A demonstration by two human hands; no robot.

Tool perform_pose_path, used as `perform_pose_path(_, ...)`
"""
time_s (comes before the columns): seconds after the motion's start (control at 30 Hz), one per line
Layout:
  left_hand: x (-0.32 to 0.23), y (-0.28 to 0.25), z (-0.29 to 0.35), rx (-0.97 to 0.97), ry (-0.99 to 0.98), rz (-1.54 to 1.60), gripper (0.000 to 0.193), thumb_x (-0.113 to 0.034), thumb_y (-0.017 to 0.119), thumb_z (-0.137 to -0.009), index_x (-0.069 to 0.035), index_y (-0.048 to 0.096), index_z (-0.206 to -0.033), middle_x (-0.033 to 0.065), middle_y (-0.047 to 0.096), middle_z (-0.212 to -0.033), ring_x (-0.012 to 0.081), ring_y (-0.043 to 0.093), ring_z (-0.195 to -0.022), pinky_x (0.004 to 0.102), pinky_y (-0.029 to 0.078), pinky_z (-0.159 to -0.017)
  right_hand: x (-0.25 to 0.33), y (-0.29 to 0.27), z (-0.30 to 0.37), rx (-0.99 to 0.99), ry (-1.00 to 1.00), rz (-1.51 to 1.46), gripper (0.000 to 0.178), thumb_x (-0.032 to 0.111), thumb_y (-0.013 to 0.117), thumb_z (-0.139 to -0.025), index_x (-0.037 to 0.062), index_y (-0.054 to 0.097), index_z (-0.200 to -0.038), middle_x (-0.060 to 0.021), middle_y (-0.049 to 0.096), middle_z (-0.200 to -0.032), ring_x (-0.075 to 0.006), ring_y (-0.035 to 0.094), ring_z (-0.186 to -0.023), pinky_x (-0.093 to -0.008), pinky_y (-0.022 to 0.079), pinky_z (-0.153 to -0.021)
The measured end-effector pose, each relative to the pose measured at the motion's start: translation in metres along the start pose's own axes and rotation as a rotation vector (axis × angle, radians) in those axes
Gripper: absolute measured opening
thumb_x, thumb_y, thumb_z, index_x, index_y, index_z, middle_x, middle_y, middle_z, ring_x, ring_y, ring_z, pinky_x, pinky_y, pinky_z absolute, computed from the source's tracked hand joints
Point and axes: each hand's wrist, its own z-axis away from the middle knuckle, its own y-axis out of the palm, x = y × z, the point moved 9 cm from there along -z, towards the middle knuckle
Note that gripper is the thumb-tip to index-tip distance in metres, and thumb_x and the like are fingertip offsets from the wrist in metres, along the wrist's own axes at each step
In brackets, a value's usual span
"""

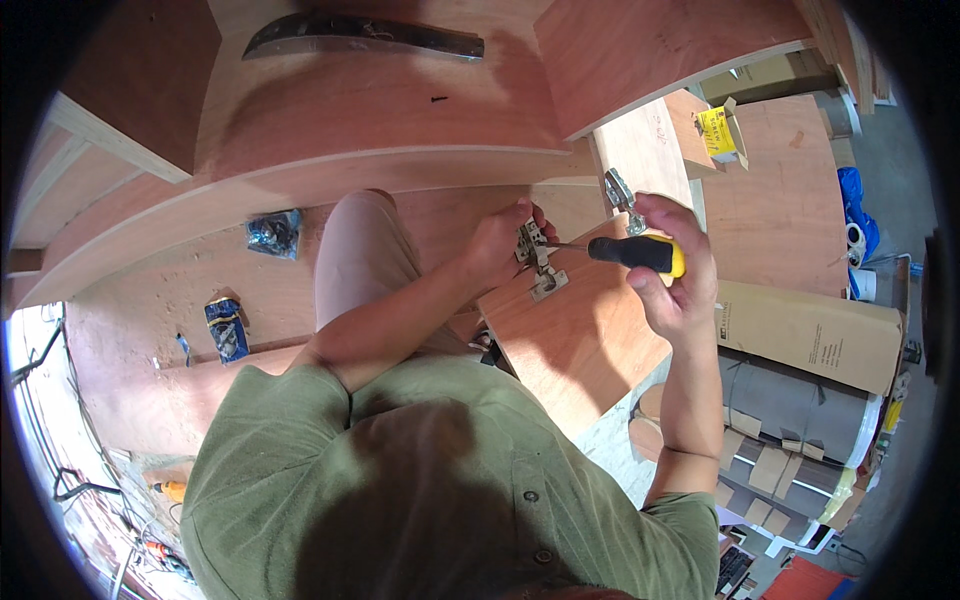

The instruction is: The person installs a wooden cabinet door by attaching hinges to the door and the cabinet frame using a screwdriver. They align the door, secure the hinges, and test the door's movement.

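My left hand [492, 245] is closed around a metal cabinet hinge [541, 262], whose arm and plate stick out past the fingers. In my right hand [685, 285] is a screwdriver [632, 252] with a black and yellow handle. Its shaft points left, and the tip is at the hinge, though I cannot tell whether it sits in a screw. A second metal hinge [620, 190] is just beyond my right fingertips; whether they touch it is unclear. Below the hands lies a reddish wooden panel [575, 340].
A large knife [370, 35] and a dark screw [439, 99] lie on the wooden cabinet ahead. To the left are a plastic bag of hardware [274, 234] and a blue packet [227, 330]. At right stand a yellow box of screws [718, 134] and a long cardboard box [810, 335].
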Motion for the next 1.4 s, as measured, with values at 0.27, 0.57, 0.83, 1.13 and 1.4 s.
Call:
perform_pose_path(0.27,0.004,-0.007,-0.005,0.05,-0.003,0.006,0.039,-0.032,0.029,-0.104,-0.005,0.052,-0.09,0.0143,0.057,-0.089,0.03,0.059,-0.089,0.0456,0.048,-0.088,0.021,0.011,-0.005,0.421,0.052,0.129,0.042,-0.004,0.069,-0.062,0.0019,0.059,-0.102,-0.0164,0.063,-0.104,-0.0355,0.064,-0.094,-0.0388,0.055,-0.077)
perform_pose_path(0.57,0.005,-0.01,-0.004,0.001,0.008,0.004,0.034,-0.032,0.034,-0.104,-0.007,0.052,-0.088,0.011,0.058,-0.086,0.0244,0.058,-0.081,0.04,0.048,-0.075,0.007,-0.001,0.004,0.104,0.305,0.597,0.034,0.016,0.08,-0.071,0.0031,0.06,-0.095,-0.0146,0.065,-0.093,-0.0302,0.066,-0.079,-0.0357,0.052,-0.058)
perform_pose_path(0.83,0.002,-0.006,0.0,-0.017,-0.004,-0.009,0.034,-0.033,0.035,-0.104,-0.008,0.052,-0.088,0.0102,0.058,-0.086,0.0234,0.058,-0.081,0.039,0.049,-0.075,0.029,0.005,-0.016,0.181,0.155,0.37,0.032,0.013,0.076,-0.074,0.0005,0.06,-0.098,-0.0172,0.063,-0.1,-0.0339,0.066,-0.09,-0.0372,0.054,-0.07)
perform_pose_path(1.13,0.005,-0.01,-0.003,0.001,0.009,-0.018,0.037,-0.031,0.03,-0.104,-0.005,0.051,-0.088,0.0131,0.056,-0.088,0.0265,0.057,-0.087,0.0439,0.047,-0.088,0.02,0.01,-0.004,0.221,0.009,0.386,0.031,0.017,0.078,-0.077,0.0019,0.059,-0.096,-0.0155,0.064,-0.091,-0.0304,0.066,-0.081,-0.0343,0.054,-0.066)
perform_pose_path(1.4,0.002,-0.007,0.001,-0.014,0.009,-0.022,0.033,-0.032,0.035,-0.104,-0.008,0.051,-0.088,0.0094,0.057,-0.085,0.0223,0.057,-0.081,0.0386,0.048,-0.077,0.013,-0.002,-0.002,0.088,0.209,0.717,0.038,0.018,0.079,-0.074,-0.0001,0.06,-0.1,-0.0129,0.063,-0.091,-0.0328,0.065,-0.075,-0.037,0.053,-0.064)
